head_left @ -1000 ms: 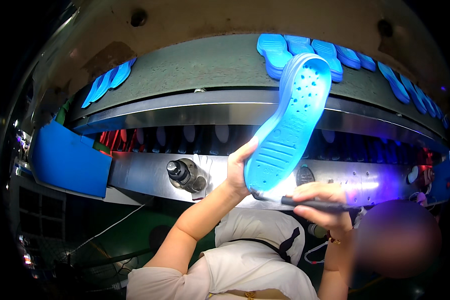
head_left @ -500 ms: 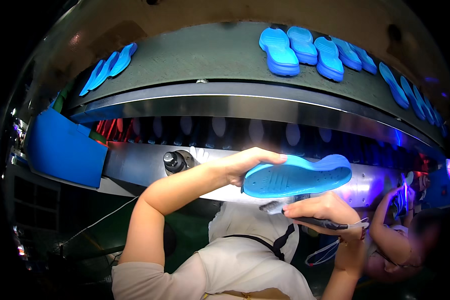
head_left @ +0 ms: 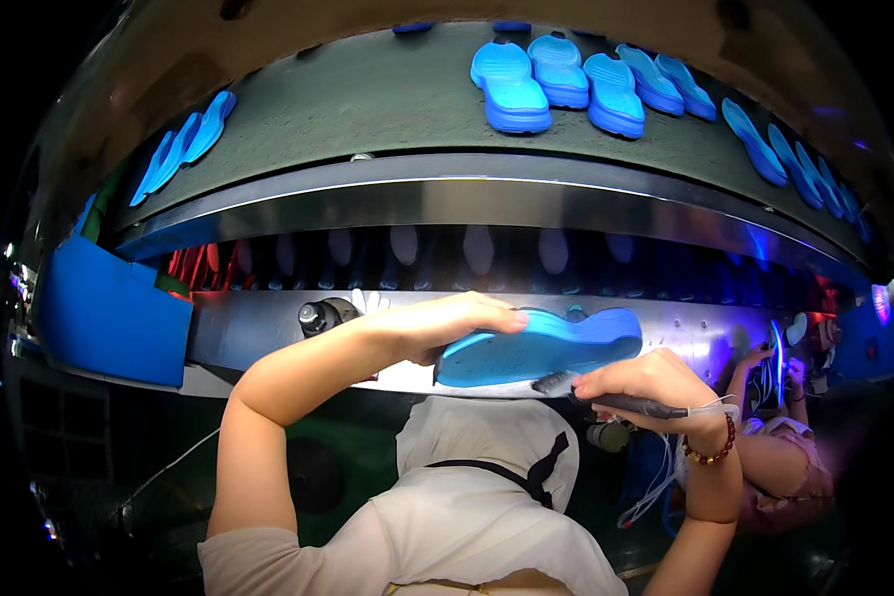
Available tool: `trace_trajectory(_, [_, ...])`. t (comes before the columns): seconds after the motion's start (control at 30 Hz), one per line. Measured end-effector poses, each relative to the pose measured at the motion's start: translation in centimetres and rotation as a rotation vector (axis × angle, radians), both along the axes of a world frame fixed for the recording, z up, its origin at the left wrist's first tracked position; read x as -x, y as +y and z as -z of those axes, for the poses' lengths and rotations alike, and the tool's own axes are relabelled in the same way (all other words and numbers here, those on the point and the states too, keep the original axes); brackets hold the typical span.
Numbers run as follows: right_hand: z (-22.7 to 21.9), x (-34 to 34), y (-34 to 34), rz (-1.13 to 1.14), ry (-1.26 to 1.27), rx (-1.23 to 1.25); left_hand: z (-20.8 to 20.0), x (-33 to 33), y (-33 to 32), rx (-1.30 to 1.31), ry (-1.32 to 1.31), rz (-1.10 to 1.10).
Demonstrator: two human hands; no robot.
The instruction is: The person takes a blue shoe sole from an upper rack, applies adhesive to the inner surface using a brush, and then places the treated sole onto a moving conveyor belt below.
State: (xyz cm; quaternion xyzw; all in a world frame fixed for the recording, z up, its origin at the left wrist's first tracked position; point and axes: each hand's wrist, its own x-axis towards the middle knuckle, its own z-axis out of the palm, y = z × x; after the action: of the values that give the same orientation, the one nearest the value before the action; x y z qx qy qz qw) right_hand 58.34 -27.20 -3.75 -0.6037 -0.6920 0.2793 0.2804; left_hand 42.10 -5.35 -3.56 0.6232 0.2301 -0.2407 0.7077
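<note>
My left hand is closed round the heel or toe end of a blue shoe sole, thumb along its upper edge. The sole is tilted on its side over the metal bench, its hollow face partly turned toward me. In my right hand is a brush with a dark handle. Its bristles point left, close to the sole's lower edge; whether they touch it I cannot tell. A thin pale cord runs by the right wrist.
Several blue soles lie on the dark conveyor belt beyond the metal rail. A black-capped container stands on the bench. At the left is a blue panel. A co-worker sits at the right.
The sole has tipped so that less of its hollow face shows. The brush stays near its lower edge. The whole view has shifted, putting the bench and belt farther left.
</note>
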Motion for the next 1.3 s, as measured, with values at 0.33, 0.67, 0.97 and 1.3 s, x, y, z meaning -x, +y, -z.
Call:
trace_trajectory(0.33, [5.8,-0.6,0.4,0.575,0.703,-0.21,6.1,1.1,-1.9,0.845,-0.177,-0.456])
trace_trajectory(0.67, [6.6,4.5,-1.6,0.414,0.873,-0.204,6.9,4.7,-0.3,0.607,-0.355,-0.642])
trace_trajectory(0.97, [11.6,2.8,-2.8,0.701,1.212,-0.465,-3.2,5.8,14.9,0.907,-1.356,-1.023])
trace_trajectory(1.3, [12.3,3.2,-1.9,0.798,1.28,-0.507,-1.8,-10.5,10.9,-1.546,-0.899,-0.475])
